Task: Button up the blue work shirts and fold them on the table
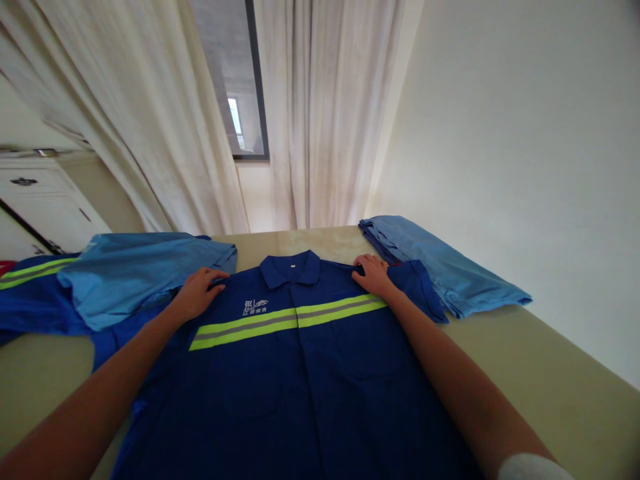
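A dark blue work shirt [290, 373] with a yellow-and-grey reflective chest stripe lies flat, front up and collar away from me, on a beige table [560, 387]. My left hand [196, 292] rests on its left shoulder, fingers curled and pinching the cloth at the seam. Over on the shirt's right shoulder, my right hand [371, 275] grips the fabric near the collar in the same way. Both forearms stretch out over the shirt.
A light blue garment [130, 273] lies to the left over another dark blue striped shirt [30, 293]. A folded light blue garment [440, 263] lies at the right. Behind are white curtains [320, 113], a window and a white cabinet [40, 200].
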`<state>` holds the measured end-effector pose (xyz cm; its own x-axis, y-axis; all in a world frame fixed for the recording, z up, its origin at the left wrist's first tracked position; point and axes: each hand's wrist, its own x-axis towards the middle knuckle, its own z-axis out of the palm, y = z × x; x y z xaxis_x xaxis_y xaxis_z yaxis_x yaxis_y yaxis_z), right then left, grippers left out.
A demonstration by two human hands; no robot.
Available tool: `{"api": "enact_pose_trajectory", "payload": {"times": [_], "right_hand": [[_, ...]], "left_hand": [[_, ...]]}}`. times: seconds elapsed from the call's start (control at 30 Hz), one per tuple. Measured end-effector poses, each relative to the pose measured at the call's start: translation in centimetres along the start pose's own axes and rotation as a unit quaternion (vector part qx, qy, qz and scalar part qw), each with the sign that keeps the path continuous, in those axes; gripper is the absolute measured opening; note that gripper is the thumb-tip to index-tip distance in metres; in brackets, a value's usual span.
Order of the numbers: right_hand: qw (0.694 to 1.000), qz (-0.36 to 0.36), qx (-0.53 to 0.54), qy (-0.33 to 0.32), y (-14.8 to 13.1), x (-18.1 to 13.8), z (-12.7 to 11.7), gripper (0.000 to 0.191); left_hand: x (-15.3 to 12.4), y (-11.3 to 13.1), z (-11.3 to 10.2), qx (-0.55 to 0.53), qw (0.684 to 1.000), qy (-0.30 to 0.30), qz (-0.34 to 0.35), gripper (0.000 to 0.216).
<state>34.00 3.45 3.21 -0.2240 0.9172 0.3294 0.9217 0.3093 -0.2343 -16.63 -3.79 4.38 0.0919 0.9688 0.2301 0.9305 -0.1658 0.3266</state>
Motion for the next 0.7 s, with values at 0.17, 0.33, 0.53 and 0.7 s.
{"api": "enact_pose_trajectory", "payload": {"times": [0.17, 0.33, 0.53, 0.7], "right_hand": [[1.000, 0.014, 0.018, -0.008, 0.7, 0.5, -0.8, 0.030], [0.998, -0.026, -0.038, -0.045, 1.2, 1.0, -2.6, 0.028], [0.987, -0.012, -0.020, -0.159, 3.3, 1.7, -6.2, 0.016], [0.965, 0.008, -0.089, -0.245, 3.6, 1.4, -7.7, 0.034]], "left_hand": [[-0.2, 0.6, -0.6, -0.098, 0.994, -0.012, -0.043, 0.048], [-0.3, 1.7, -1.9, -0.222, 0.970, -0.054, -0.088, 0.074], [-3.5, 1.6, -4.3, -0.200, 0.977, 0.043, -0.052, 0.049], [-7.1, 1.0, -4.8, -0.086, 0.994, -0.012, 0.066, 0.025]]}}
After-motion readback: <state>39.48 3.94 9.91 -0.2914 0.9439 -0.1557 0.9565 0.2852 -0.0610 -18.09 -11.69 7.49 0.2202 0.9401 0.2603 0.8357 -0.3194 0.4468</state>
